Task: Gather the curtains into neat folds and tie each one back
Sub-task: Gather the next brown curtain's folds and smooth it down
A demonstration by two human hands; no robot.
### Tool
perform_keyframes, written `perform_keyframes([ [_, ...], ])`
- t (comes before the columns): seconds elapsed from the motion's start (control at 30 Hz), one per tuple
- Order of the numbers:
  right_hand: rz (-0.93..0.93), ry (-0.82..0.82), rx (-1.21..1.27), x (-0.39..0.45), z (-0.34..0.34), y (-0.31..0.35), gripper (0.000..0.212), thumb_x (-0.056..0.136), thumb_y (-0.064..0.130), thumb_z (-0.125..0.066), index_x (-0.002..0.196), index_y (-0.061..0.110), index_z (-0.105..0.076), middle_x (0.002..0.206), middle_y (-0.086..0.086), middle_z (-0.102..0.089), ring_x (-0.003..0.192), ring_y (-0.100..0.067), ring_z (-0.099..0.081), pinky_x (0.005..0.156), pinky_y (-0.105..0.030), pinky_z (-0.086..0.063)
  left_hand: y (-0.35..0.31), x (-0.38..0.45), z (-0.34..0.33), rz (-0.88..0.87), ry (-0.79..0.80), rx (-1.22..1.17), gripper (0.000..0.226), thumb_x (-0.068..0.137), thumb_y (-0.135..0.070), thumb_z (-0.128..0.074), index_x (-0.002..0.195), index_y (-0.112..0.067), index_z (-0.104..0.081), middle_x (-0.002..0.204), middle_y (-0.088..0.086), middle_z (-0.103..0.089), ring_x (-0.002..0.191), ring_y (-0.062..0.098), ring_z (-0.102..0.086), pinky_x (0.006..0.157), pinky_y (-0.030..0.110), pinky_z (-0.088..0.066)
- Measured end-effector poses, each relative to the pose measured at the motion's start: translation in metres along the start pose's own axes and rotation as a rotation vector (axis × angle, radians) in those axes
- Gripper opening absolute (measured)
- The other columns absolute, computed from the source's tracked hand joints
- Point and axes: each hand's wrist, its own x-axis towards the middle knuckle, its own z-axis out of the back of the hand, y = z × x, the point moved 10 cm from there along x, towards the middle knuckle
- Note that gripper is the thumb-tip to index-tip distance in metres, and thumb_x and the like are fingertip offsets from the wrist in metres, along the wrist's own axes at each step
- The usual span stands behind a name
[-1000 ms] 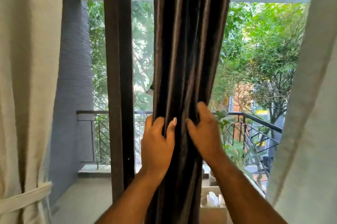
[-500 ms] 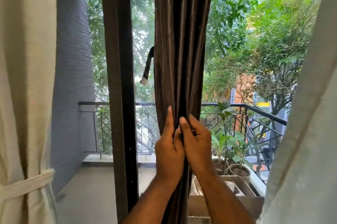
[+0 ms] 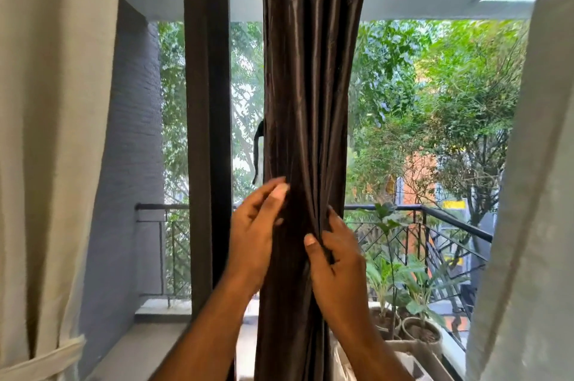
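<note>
A dark brown satin curtain [image 3: 307, 95] hangs bunched in vertical folds down the middle of the view. My right hand [image 3: 337, 259] pinches its folds on the right side at waist of the bundle. My left hand [image 3: 256, 228] lies against the left side, fingers apart and reaching up along the cloth. A dark tie-back strap [image 3: 257, 154] dangles behind the curtain's left edge. A cream curtain [image 3: 52, 132] on the far left is tied with a cream band [image 3: 46, 359]. Another cream curtain [image 3: 534, 194] hangs at the right.
A dark window frame post [image 3: 206, 132] stands just left of the brown curtain. Beyond the glass are a balcony railing [image 3: 450, 219], potted plants [image 3: 400, 296], a grey wall [image 3: 133, 163] and trees.
My hands were pressed together on the curtain's middle; now the left hand has spread out and risen along the left edge, while the right hand keeps its pinch. The camera tilted up slightly.
</note>
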Motion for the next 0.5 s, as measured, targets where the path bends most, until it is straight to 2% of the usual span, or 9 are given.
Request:
perform_keyframes([
  [0.03, 0.055, 0.020, -0.019, 0.004, -0.001, 0.006, 0.015, 0.086, 0.020, -0.060, 0.083, 0.011, -0.072, 0.129, 0.017, -0.057, 0.123, 0.004, -0.049, 0.102, -0.018, -0.040, -0.014, 0.012, -0.007, -0.031, 0.034, 0.013, 0.045, 0.083, -0.042, -0.056, 0.119, -0.018, -0.067, 0.109, -0.001, -0.073, 0.100, 0.009, -0.069, 0.082, 0.025, -0.056],
  [0.07, 0.097, 0.050, 0.008, 0.011, -0.004, 0.011, 0.023, 0.082, 0.024, -0.059, 0.080, 0.003, -0.069, 0.130, 0.013, -0.058, 0.128, -0.003, -0.048, 0.107, -0.027, -0.039, -0.025, 0.026, -0.013, -0.036, 0.047, 0.013, 0.048, 0.083, -0.048, -0.054, 0.119, -0.018, -0.067, 0.110, -0.001, -0.073, 0.098, 0.010, -0.069, 0.080, 0.025, -0.056],
  [0.13, 0.037, 0.139, 0.223, 0.025, -0.010, 0.020, 0.038, 0.079, 0.038, -0.056, 0.085, 0.003, -0.069, 0.113, 0.003, -0.069, 0.114, -0.013, -0.060, 0.099, -0.041, -0.047, -0.040, 0.051, -0.020, -0.016, 0.015, -0.029, 0.046, 0.093, -0.044, -0.050, 0.114, -0.009, -0.068, 0.100, 0.006, -0.073, 0.084, 0.015, -0.069, 0.073, 0.026, -0.054],
  [0.17, -0.055, 0.169, 0.389, 0.035, -0.013, 0.023, 0.045, 0.080, 0.048, -0.056, 0.091, 0.007, -0.070, 0.103, -0.002, -0.072, 0.103, -0.016, -0.065, 0.090, -0.041, -0.051, -0.045, 0.061, -0.021, 0.000, -0.012, -0.042, 0.044, 0.097, -0.041, -0.049, 0.109, -0.003, -0.069, 0.093, 0.010, -0.071, 0.077, 0.017, -0.066, 0.070, 0.027, -0.053],
  [0.23, -0.192, 0.138, 0.632, 0.067, -0.014, 0.021, 0.054, 0.080, 0.064, -0.056, 0.098, 0.016, -0.072, 0.096, -0.011, -0.073, 0.091, -0.025, -0.068, 0.085, -0.045, -0.055, -0.048, 0.076, -0.022, 0.047, -0.045, -0.066, 0.043, 0.099, -0.037, -0.049, 0.094, 0.001, -0.069, 0.075, 0.011, -0.066, 0.062, 0.016, -0.060, 0.060, 0.025, -0.051],
  [0.3, -0.283, 0.036, 0.725, 0.105, -0.008, 0.015, 0.037, 0.088, 0.051, -0.056, 0.100, 0.019, -0.070, 0.091, -0.012, -0.072, 0.080, -0.027, -0.068, 0.080, -0.048, -0.056, -0.045, 0.089, -0.019, 0.119, -0.073, -0.108, 0.034, 0.101, -0.029, -0.048, 0.084, -0.003, -0.064, 0.054, 0.004, -0.055, 0.041, 0.008, -0.049, 0.040, 0.017, -0.042],
  [0.37, -0.363, 0.007, 0.766, 0.138, -0.008, 0.012, 0.018, 0.096, 0.021, -0.054, 0.109, 0.012, -0.062, 0.079, -0.012, -0.068, 0.066, -0.025, -0.064, 0.068, -0.043, -0.058, -0.041, 0.097, -0.018, 0.205, -0.072, -0.110, 0.019, 0.102, -0.019, -0.048, 0.108, -0.005, -0.061, 0.044, -0.002, -0.047, 0.030, 0.005, -0.040, 0.033, 0.014, -0.033],
  [0.43, -0.491, 0.136, 0.804, 0.149, -0.020, 0.014, 0.016, 0.098, 0.015, -0.045, 0.104, 0.009, -0.059, 0.070, -0.009, -0.066, 0.056, -0.021, -0.064, 0.051, -0.029, -0.057, -0.036, 0.100, -0.019, 0.289, -0.055, -0.109, 0.033, 0.100, -0.012, -0.049, 0.133, -0.016, -0.046, 0.043, -0.001, -0.046, 0.028, 0.007, -0.038, 0.032, 0.014, -0.033],
  [0.5, -0.586, 0.241, 0.714, 0.154, -0.034, 0.004, 0.018, 0.100, 0.015, -0.038, 0.103, 0.011, -0.055, 0.079, -0.004, -0.062, 0.058, -0.014, -0.066, 0.045, -0.020, -0.054, -0.035, 0.101, -0.022, 0.328, -0.003, -0.041, 0.045, 0.099, -0.008, -0.050, 0.140, -0.022, -0.037, 0.053, 0.004, -0.043, 0.028, 0.007, -0.036, 0.032, 0.014, -0.033],
])
